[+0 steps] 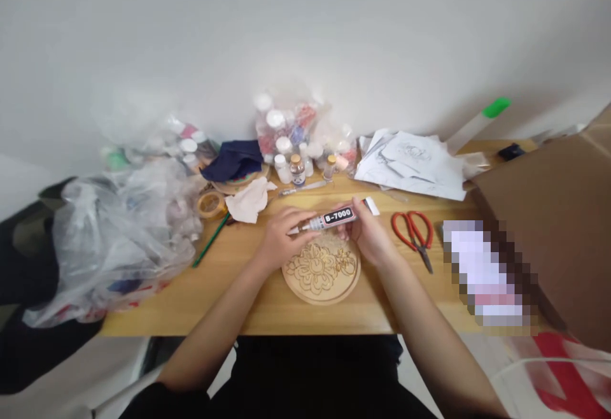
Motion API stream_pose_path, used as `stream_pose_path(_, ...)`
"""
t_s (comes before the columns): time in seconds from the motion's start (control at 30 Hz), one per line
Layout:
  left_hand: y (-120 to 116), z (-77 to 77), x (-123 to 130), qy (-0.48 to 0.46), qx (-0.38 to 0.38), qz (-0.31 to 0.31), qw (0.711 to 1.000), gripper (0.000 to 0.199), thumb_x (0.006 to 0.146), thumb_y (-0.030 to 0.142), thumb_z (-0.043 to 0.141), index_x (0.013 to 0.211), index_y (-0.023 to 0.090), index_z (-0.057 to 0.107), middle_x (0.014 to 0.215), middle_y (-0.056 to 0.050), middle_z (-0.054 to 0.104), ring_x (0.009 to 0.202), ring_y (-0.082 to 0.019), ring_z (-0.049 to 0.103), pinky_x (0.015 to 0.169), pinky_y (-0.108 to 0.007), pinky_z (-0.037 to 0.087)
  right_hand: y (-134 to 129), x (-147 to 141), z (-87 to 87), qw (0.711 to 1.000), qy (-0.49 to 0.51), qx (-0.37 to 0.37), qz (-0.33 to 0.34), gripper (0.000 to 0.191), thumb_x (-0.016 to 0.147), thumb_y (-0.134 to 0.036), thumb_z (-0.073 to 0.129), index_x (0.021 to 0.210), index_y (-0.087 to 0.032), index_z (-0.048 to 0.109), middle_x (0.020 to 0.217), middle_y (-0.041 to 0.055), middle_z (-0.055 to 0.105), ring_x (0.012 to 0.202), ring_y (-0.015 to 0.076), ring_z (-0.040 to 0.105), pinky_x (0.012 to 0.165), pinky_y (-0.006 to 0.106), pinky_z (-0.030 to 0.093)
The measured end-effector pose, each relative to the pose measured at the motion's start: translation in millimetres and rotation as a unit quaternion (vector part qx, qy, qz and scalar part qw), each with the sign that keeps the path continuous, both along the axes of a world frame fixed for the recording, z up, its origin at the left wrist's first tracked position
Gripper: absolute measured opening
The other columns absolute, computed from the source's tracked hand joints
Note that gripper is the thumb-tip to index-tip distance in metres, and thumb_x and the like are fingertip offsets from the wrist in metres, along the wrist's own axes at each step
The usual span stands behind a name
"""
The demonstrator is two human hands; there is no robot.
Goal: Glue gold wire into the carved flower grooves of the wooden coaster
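Observation:
A glue tube (338, 216) labelled B-7000 is held crosswise above a round wooden board (317, 293). My right hand (368, 234) is closed around the tube's flat end. At the nozzle end, the fingers and thumb of my left hand (282, 235) pinch the narrow tip or cap; which of the two I cannot tell. The board carries a flower outline in gold-coloured lines, with a smaller motif at its right. Its upper part is partly hidden by the hands and tube.
Red-handled pliers (416, 234) lie right of the board, near a pixelated patch. A green pencil (210, 241), tape roll (210, 204) and plastic bags (119, 228) are at left. Small bottles (296, 170) and paper sketches (410, 161) line the back. A cardboard box (548, 215) stands at right.

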State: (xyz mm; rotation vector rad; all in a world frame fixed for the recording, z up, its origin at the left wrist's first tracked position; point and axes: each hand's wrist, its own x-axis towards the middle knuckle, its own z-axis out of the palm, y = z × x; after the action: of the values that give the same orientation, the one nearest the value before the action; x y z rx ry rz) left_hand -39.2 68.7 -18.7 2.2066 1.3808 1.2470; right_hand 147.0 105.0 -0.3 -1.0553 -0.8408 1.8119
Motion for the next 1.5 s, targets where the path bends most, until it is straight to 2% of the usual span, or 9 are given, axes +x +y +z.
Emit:
stream_pose_path(0.1,4,2.5,1,0.018,-0.001,0.008,1.000,0.020,0.088,0.033,0.066,0.100,0.019,0.072,0.089,-0.007,0.075,0.080,-0.018,0.070,0.072,-0.030,0.058,1,2,-0.6,1.000,-0.001,0.012,-0.009,0.059,0.054,-0.073,0.075,0.070,-0.017,0.064,0.047,-0.0006,0.060,0.037,0.0110,0.050,0.036,0.021,0.032)
stream_pose_path(0.3,20,0.7,-13,0.066,-0.014,0.085,0.994,0.023,0.093,0.036,0.057,0.104,0.019,0.069,0.096,-0.007,0.074,0.088,-0.020,0.070,0.078,-0.034,0.058,11,18,-2.4,0.983,-0.028,0.043,-0.178,0.064,0.059,-0.080,0.067,0.077,-0.018,0.064,0.055,-0.0037,0.061,0.038,0.0066,0.050,0.037,0.020,0.031)
stream_pose_path(0.4,31,-6.1,-19,0.110,-0.030,0.106,0.988,0.023,0.094,0.036,0.056,0.102,0.017,0.068,0.095,-0.007,0.072,0.087,-0.019,0.068,0.079,-0.035,0.056,13,22,0.0,0.976,-0.035,0.045,-0.209,0.065,0.057,-0.080,0.067,0.074,-0.018,0.065,0.053,-0.0042,0.058,0.037,0.0066,0.049,0.038,0.020,0.031)
stream_pose_path(0.57,42,-10.3,-17,0.192,-0.071,0.119,0.972,0.020,0.088,0.030,0.063,0.101,0.015,0.068,0.095,-0.008,0.069,0.091,-0.023,0.065,0.083,-0.040,0.053,9,19,5.8,0.982,-0.039,0.041,-0.182,0.064,0.056,-0.078,0.068,0.067,-0.016,0.066,0.053,-0.0024,0.058,0.036,0.0071,0.047,0.038,0.022,0.029)
stream_pose_path(0.77,35,8.0,-6,0.258,-0.101,0.143,0.950,0.025,0.087,0.022,0.062,0.111,0.016,0.065,0.107,-0.012,0.064,0.103,-0.029,0.058,0.091,-0.045,0.046,7,20,7.7,0.984,-0.047,0.030,-0.168,0.053,0.071,-0.070,0.064,0.069,-0.017,0.065,0.055,-0.0026,0.058,0.038,0.0069,0.048,0.040,0.023,0.029)
stream_pose_path(0.87,27,18.2,1,0.286,-0.117,0.133,0.942,0.014,0.091,0.026,0.058,0.095,0.016,0.067,0.098,-0.010,0.062,0.099,-0.027,0.057,0.088,-0.043,0.045,8,19,8.5,0.986,-0.049,0.021,-0.159,0.050,0.076,-0.066,0.062,0.068,-0.017,0.064,0.055,-0.0026,0.057,0.037,0.0070,0.047,0.040,0.023,0.030)
stream_pose_path(0.97,24,21.9,7,0.312,-0.139,0.120,0.932,0.019,0.093,0.029,0.056,0.085,0.016,0.067,0.093,-0.009,0.060,0.097,-0.026,0.056,0.086,-0.042,0.044,8,17,9.5,0.987,-0.054,0.018,-0.153,0.049,0.081,-0.064,0.059,0.067,-0.017,0.064,0.054,-0.0027,0.056,0.037,0.0069,0.047,0.040,0.023,0.031)
stream_pose_path(1.17,33,17.7,17,0.339,-0.178,0.117,0.916,0.018,0.090,0.026,0.056,0.082,0.017,0.070,0.089,-0.007,0.061,0.095,-0.025,0.057,0.081,-0.040,0.046,6,15,9.1,0.986,-0.069,0.030,-0.151,0.050,0.085,-0.063,0.055,0.066,-0.017,0.063,0.053,-0.0028,0.055,0.036,0.0063,0.045,0.040,0.023,0.033)
stream_pose_path(1.5,46,26.9,31,0.412,-0.179,0.093,0.889,0.022,0.086,0.010,0.049,0.080,0.011,0.070,0.093,-0.013,0.066,0.097,-0.028,0.062,0.082,-0.040,0.047,6,12,5.4,0.987,-0.085,0.031,-0.134,0.052,0.087,-0.064,0.053,0.067,-0.017,0.063,0.053,-0.0019,0.057,0.038,0.0064,0.046,0.040,0.022,0.034)
